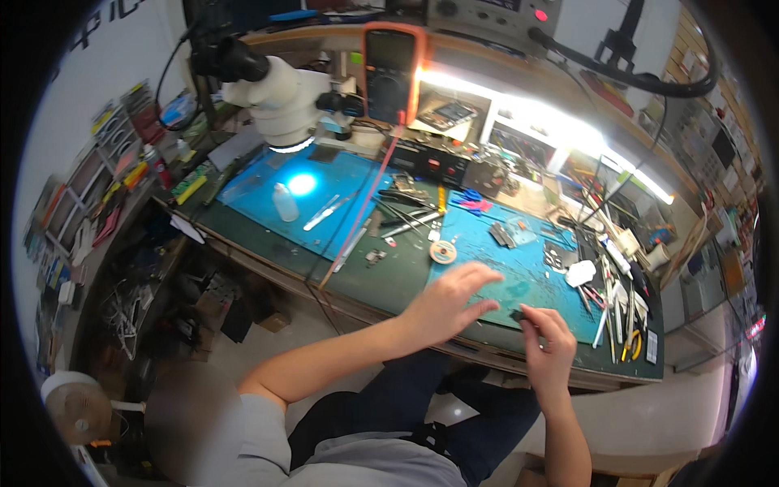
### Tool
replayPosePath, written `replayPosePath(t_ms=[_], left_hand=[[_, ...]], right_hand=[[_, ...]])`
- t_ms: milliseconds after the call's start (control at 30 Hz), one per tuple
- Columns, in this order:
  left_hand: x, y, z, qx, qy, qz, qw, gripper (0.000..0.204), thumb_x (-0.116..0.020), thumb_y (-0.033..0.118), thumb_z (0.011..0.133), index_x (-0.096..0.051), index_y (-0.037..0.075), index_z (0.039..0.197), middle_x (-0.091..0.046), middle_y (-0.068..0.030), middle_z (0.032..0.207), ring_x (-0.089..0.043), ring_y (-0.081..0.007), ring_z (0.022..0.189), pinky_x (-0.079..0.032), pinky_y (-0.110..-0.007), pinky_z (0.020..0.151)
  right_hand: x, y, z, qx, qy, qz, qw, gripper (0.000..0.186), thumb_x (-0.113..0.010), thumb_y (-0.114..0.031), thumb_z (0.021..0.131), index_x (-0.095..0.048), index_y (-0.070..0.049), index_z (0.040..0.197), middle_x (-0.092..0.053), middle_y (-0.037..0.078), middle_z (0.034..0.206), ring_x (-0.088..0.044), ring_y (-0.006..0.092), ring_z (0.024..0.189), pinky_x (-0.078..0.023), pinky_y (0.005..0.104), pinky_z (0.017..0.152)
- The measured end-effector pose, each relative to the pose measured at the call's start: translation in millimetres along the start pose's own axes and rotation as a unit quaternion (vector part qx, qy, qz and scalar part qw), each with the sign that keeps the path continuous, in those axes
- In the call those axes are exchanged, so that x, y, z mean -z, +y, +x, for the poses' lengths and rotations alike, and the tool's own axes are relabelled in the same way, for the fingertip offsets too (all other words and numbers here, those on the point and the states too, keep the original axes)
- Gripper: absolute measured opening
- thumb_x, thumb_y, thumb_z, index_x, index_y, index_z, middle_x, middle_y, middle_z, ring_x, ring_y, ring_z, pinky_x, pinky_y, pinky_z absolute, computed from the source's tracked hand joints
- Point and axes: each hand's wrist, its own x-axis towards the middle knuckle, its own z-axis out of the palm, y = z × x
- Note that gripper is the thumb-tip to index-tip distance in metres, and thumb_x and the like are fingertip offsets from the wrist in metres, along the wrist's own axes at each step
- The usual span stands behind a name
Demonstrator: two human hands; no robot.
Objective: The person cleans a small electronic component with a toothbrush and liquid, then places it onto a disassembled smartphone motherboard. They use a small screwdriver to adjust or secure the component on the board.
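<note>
My left hand (449, 302) hovers flat over the near edge of the blue work mat (519, 276), fingers spread and empty. My right hand (548, 338) is beside it, pinching a small dark part (519, 316) between thumb and fingertips at the bench's front edge. What the part is cannot be made out. Both forearms come up from the lower edge.
A white stereo microscope (280, 97) lights a second blue mat (308, 195) with a small white bottle (285, 203). An orange multimeter (391, 71) stands behind. Tweezers (406, 213), a solder reel (442, 252) and several hand tools (617, 300) lie about. A white fan (77, 406) sits lower left.
</note>
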Motion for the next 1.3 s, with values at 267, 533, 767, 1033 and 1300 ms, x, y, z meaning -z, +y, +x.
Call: replayPosePath(t_ms=[267, 533, 767, 1033, 1300], left_hand=[[20.5, -58.5, 14.5, 0.003, 0.002, 0.364, 0.931, 0.048, -0.090, 0.024, 0.087, -0.073, 0.009, 0.129, -0.069, -0.0067, 0.116, -0.063, -0.0288, 0.114, -0.053, -0.044, 0.104], [101.8, -33.4, 24.3, -0.061, 0.202, 0.359, 0.909, 0.047, -0.080, 0.008, 0.090, -0.068, 0.005, 0.135, -0.069, -0.0131, 0.126, -0.062, -0.0359, 0.120, -0.052, -0.049, 0.106], [167.1, -99.0, 4.8, 0.135, 0.140, 0.484, 0.853, 0.059, -0.079, 0.010, 0.094, -0.059, 0.000, 0.150, -0.069, -0.0192, 0.133, -0.064, -0.0396, 0.124, -0.054, -0.050, 0.107], [144.7, -72.6, 23.3, 0.000, 0.222, 0.486, 0.845, 0.057, -0.082, 0.014, 0.096, -0.060, 0.001, 0.147, -0.070, -0.0179, 0.130, -0.065, -0.0375, 0.123, -0.054, -0.048, 0.106], [106.4, -100.1, 160.3, -0.056, 0.138, 0.392, 0.908, 0.043, -0.078, 0.017, 0.100, -0.067, 0.000, 0.138, -0.073, -0.0228, 0.129, -0.070, -0.0416, 0.122, -0.055, -0.049, 0.106]], right_hand=[[8.4, 12.1, -16.4, -0.057, 0.016, 0.030, 0.998, 0.022, -0.074, 0.004, 0.100, -0.081, 0.001, 0.120, -0.076, 0.011, 0.105, -0.072, 0.0180, 0.092, -0.058, 0.0296, 0.076], [30.7, 25.9, -19.6, -0.068, 0.075, -0.038, 0.994, 0.020, -0.075, 0.003, 0.100, -0.081, 0.000, 0.119, -0.075, 0.011, 0.104, -0.070, 0.0206, 0.086, -0.056, 0.0308, 0.073], [-7.2, 34.4, 12.6, 0.026, 0.087, -0.079, 0.993, 0.015, -0.075, 0.000, 0.097, -0.081, -0.004, 0.110, -0.075, 0.010, 0.102, -0.070, 0.0260, 0.094, -0.056, 0.0360, 0.076], [-3.1, 46.8, 21.8, -0.017, 0.078, -0.060, 0.995, 0.020, -0.076, -0.002, 0.094, -0.079, -0.004, 0.114, -0.076, 0.011, 0.100, -0.073, 0.0289, 0.087, -0.057, 0.0411, 0.079], [-5.9, 86.0, 98.2, -0.061, 0.083, -0.017, 0.995, 0.029, -0.070, -0.004, 0.096, -0.078, -0.001, 0.124, -0.077, 0.015, 0.102, -0.075, 0.0257, 0.084, -0.059, 0.0387, 0.078]])
